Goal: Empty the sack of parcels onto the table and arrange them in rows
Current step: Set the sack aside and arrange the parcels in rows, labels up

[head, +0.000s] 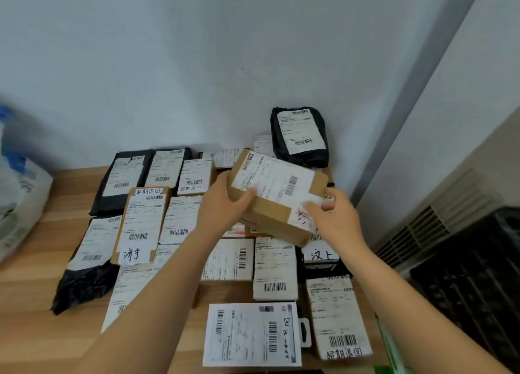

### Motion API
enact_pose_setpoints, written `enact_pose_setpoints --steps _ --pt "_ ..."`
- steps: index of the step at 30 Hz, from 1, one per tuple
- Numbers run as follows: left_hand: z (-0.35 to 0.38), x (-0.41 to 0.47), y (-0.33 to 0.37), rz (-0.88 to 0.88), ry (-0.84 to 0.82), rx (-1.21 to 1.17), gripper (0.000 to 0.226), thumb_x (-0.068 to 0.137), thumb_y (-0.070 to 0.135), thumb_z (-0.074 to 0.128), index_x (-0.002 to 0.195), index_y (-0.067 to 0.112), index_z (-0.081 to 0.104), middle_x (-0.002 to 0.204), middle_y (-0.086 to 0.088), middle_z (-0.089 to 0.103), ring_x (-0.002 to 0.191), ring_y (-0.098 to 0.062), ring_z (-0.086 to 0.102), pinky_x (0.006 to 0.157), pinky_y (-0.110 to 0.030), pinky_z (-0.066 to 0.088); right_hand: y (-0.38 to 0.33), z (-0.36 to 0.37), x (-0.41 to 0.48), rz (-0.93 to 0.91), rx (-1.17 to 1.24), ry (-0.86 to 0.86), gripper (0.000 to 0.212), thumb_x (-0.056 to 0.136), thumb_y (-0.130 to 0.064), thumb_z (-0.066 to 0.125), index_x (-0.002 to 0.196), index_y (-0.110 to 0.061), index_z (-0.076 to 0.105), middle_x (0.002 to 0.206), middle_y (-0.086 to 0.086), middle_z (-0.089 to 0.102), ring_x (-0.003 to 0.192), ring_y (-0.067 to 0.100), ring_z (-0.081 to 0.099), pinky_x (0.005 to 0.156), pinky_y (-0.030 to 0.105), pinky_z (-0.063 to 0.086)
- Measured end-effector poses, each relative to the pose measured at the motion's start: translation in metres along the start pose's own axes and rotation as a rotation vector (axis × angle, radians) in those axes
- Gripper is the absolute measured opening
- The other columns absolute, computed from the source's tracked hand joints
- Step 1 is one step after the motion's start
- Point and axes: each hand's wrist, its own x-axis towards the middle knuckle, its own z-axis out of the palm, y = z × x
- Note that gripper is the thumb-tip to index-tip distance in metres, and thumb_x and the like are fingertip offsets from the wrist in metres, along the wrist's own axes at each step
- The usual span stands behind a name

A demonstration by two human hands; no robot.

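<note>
Parcel sorting room: labelled parcels (274, 266) on wooden table (56, 233).

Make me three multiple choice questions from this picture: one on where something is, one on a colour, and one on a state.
1. The upright black mailer bag is: A, leaning on the wall at the back right; B, on the floor; C, in the front row.
2. The shipping label on the held cardboard box is: A, yellow; B, white; C, green.
3. That box is: A, flat in a row; B, held tilted above the laid-out parcels; C, torn open.
Answers: 1 A, it stands against the wall behind the rows. 2 B, white paper with black barcodes. 3 B, the left hand and right hand grip its ends.
</note>
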Motion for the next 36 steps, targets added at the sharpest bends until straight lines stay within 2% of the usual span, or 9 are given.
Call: enact_pose_setpoints --steps 4,8,11,13,18,22,27,32,36 --pt "-0.001 0.006 -0.014 -0.055 -0.113 0.015 0.083 0.081 0.058 0.063 0.146 0.017 0.031 0.141 0.0 0.047 0.119 -0.016 0.049 0.092 -0.035 0.048 0.007 0.004 0.004 0.025 -0.068 -0.053 0.044 0.087 -0.027 0.069 0.124 -0.017 0.047 0.101 -0.002 0.062 0.083 0.005 0.059 0.069 0.026 0.052" --pt "0.011 -0.014 -0.007 -0.109 0.079 0.047 0.095 0.083 0.061 0.058 0.153 0.014 0.012 0.155 -0.006 0.02 0.14 -0.025 0.025 0.11 -0.047 0.035 0.0 0.0 0.024 0.004 -0.095 -0.092 0.076 0.077 -0.033 0.077 0.14 -0.024 0.036 0.137 0.001 0.044 0.116 0.016 0.049 0.094 0.037 0.046" --pt "0.025 -0.046 0.001 -0.261 0.19 -0.18 0.102 0.085 0.055 0.06 0.153 0.012 -0.004 0.16 -0.004 0.0 0.146 -0.024 0.003 0.117 -0.049 0.02 -0.008 0.002 0.036 0.004 -0.051 -0.184 0.066 0.084 -0.028 0.073 0.14 -0.024 0.038 0.123 -0.005 0.049 0.091 0.002 0.051 0.071 0.017 0.042" --pt "0.039 -0.06 0.007 -0.337 0.15 -0.394 0.107 0.083 0.053 0.065 0.152 0.013 -0.007 0.16 -0.003 0.003 0.147 -0.023 0.002 0.119 -0.047 0.015 -0.01 0.005 0.042 0.036 -0.02 -0.199 0.051 0.087 -0.028 0.069 0.132 -0.023 0.045 0.115 -0.005 0.055 0.083 -0.002 0.052 0.06 0.016 0.038" --pt "0.061 -0.062 0.009 -0.358 0.105 -0.583 0.103 0.065 0.067 0.063 0.147 0.034 0.013 0.152 -0.001 0.03 0.14 -0.021 0.031 0.11 -0.049 0.036 -0.011 0.012 0.042 0.043 -0.023 -0.196 0.024 0.087 -0.028 0.07 0.103 -0.015 0.057 0.105 0.0 0.064 0.089 0.009 0.058 0.062 0.022 0.04" --pt "0.04 -0.062 0.009 -0.303 0.163 -0.604 0.098 0.066 0.063 0.062 0.148 0.04 0.014 0.148 0.008 0.035 0.134 -0.014 0.038 0.106 -0.045 0.041 -0.017 0.023 0.026 -0.023 0.001 -0.242 0.025 0.088 -0.027 0.069 0.11 -0.019 0.06 0.109 -0.005 0.062 0.093 0.004 0.056 0.067 0.021 0.043" --pt "-0.008 -0.056 -0.014 -0.275 0.235 -0.593 0.076 0.09 0.04 0.061 0.151 0.038 0.016 0.134 0.011 0.026 0.114 -0.01 0.049 0.09 -0.033 0.051 -0.034 0.048 0.001 -0.069 0.125 -0.356 0.029 0.09 -0.027 0.065 0.117 -0.035 0.059 0.115 -0.01 0.06 0.101 0.004 0.056 0.075 0.024 0.048" --pt "-0.056 -0.043 -0.05 -0.318 0.225 -0.686 0.053 0.092 0.021 0.061 0.139 0.026 0.037 0.122 0.011 0.057 0.102 -0.004 0.061 0.064 -0.013 0.052 -0.052 0.09 -0.016 -0.109 0.117 -0.435 0.051 0.091 -0.028 0.064 0.138 -0.038 0.046 0.126 -0.016 0.052 0.114 0.006 0.051 0.082 0.025 0.05" --pt "-0.085 -0.033 -0.076 -0.309 0.18 -0.659 0.05 0.09 0.02 0.062 0.136 0.031 0.044 0.126 0.009 0.058 0.109 -0.006 0.059 0.076 -0.019 0.054 -0.067 0.132 -0.022 -0.083 0.131 -0.457 0.059 0.092 -0.029 0.062 0.144 -0.041 0.038 0.138 -0.014 0.048 0.12 0.009 0.049 0.085 0.025 0.049"
